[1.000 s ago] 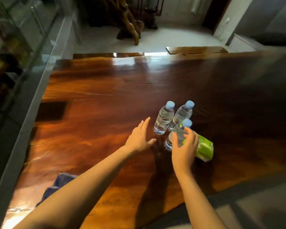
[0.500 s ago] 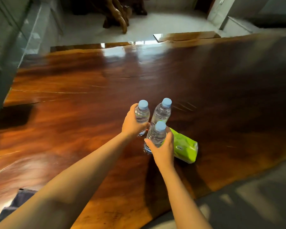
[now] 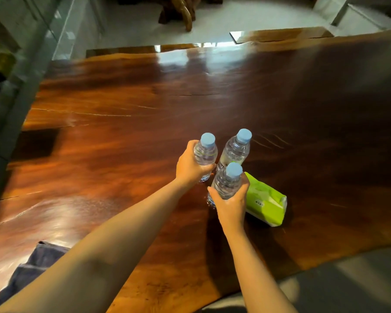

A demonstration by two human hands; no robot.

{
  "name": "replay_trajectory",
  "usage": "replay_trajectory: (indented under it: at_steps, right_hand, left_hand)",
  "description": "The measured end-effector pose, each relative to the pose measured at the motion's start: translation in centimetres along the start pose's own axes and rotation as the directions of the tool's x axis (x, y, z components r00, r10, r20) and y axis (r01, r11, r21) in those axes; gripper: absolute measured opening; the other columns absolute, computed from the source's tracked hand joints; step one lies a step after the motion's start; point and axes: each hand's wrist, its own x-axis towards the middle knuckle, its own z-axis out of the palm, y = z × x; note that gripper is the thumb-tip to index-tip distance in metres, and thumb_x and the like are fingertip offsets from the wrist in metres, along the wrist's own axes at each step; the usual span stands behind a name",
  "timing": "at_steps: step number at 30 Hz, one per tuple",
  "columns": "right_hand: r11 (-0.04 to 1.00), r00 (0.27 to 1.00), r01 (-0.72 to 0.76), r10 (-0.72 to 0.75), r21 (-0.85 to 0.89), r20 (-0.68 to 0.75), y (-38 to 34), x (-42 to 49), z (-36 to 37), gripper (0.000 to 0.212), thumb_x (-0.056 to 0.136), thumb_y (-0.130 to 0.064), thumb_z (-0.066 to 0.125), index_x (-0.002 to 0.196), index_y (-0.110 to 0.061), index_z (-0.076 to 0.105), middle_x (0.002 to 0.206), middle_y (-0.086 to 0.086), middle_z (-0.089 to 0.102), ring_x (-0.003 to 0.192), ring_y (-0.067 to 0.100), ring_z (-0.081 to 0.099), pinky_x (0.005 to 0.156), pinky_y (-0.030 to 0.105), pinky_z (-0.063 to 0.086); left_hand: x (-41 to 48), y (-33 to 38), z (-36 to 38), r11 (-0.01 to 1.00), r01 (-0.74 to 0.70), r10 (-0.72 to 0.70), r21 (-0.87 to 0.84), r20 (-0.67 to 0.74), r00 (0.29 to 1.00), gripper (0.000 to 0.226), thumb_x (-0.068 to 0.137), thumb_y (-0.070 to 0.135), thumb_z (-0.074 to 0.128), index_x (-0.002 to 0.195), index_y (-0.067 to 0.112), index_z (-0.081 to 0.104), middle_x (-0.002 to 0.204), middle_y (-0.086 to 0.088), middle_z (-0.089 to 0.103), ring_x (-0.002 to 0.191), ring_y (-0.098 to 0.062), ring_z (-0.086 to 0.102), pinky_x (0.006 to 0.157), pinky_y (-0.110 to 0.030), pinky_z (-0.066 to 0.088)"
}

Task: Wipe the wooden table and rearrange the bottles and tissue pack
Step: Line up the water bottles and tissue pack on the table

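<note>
Three clear water bottles with light blue caps stand close together on the glossy wooden table. My left hand is wrapped around the left bottle. My right hand grips the nearest bottle from below and behind. The third bottle stands free behind them. A green tissue pack lies flat on the table just right of my right hand, touching or almost touching the nearest bottle.
A dark blue cloth lies at the table's near left corner, partly under my left arm. A glass wall runs along the left side. Pale floor and a carved wooden root piece lie beyond the far edge.
My left hand went from open beside the bottles to closed around the left bottle. My right hand moved from the nearest bottle's top down to its body. The view shifted closer.
</note>
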Motion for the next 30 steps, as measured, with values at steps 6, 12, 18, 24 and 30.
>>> replay_trajectory:
  at_steps: [6, 12, 18, 24, 30]
  right_hand:
    - [0.999, 0.998, -0.048, 0.048, -0.02, -0.029, -0.7, 0.1, 0.4, 0.077, 0.064, -0.01, 0.084, 0.128, -0.006, 0.04, 0.123, 0.013, 0.056, 0.107, 0.023, 0.056, 0.076, 0.001, 0.036]
    - [0.999, 0.999, -0.018, 0.02, -0.035, 0.042, -3.3, -1.5, 4.2, 0.077, 0.065, -0.01, 0.084, 0.128, -0.005, 0.041, 0.126, 0.016, 0.056, 0.108, 0.022, 0.055, 0.08, 0.005, 0.033]
    - [1.0, 0.974, 0.016, -0.02, 0.02, 0.224, -6.9, -5.0, 11.8, 0.074, 0.064, -0.009, 0.084, 0.126, -0.01, 0.044, 0.111, -0.002, 0.053, 0.097, 0.011, 0.052, 0.066, -0.013, 0.029]
    - [0.995, 0.932, 0.052, -0.077, 0.08, 0.354, -10.6, -9.9, 20.0, 0.073, 0.062, -0.008, 0.084, 0.123, -0.015, 0.046, 0.094, -0.016, 0.054, 0.082, 0.007, 0.055, 0.064, -0.009, 0.034]
    - [0.998, 0.857, 0.04, -0.054, 0.04, 0.513, -12.9, -13.1, 26.7, 0.068, 0.064, -0.015, 0.084, 0.121, -0.014, 0.048, 0.107, -0.002, 0.061, 0.096, 0.014, 0.063, 0.077, 0.014, 0.045]
  left_hand:
    - [-1.4, -1.2, -2.1, 1.0, 0.01, -0.009, 0.017, -0.017, 1.0, 0.065, 0.062, 0.028, 0.082, 0.116, 0.026, 0.046, 0.102, 0.009, 0.063, 0.097, -0.02, 0.065, 0.085, -0.04, 0.054]
    - [-3.3, -3.8, -8.5, 1.0, 0.018, -0.018, -0.01, -0.093, 0.996, 0.069, 0.061, 0.029, 0.084, 0.119, 0.025, 0.046, 0.11, 0.005, 0.065, 0.099, -0.02, 0.064, 0.088, -0.045, 0.054]
    - [-5.7, -6.8, -18.2, 0.998, 0.055, -0.06, -0.03, -0.23, 0.971, 0.068, 0.059, 0.027, 0.085, 0.115, 0.027, 0.048, 0.101, 0.007, 0.064, 0.094, -0.019, 0.066, 0.087, -0.041, 0.055]
    - [-7.9, -10.2, -27.4, 0.994, 0.097, -0.106, -0.044, -0.352, 0.93, 0.063, 0.057, 0.023, 0.085, 0.108, 0.031, 0.048, 0.097, 0.007, 0.064, 0.089, -0.019, 0.064, 0.082, -0.033, 0.053]
    - [-9.0, -14.4, -34.1, 0.988, 0.155, -0.144, -0.008, -0.419, 0.897, 0.064, 0.055, 0.03, 0.082, 0.11, 0.03, 0.05, 0.096, 0.01, 0.063, 0.088, -0.015, 0.065, 0.074, -0.026, 0.05]
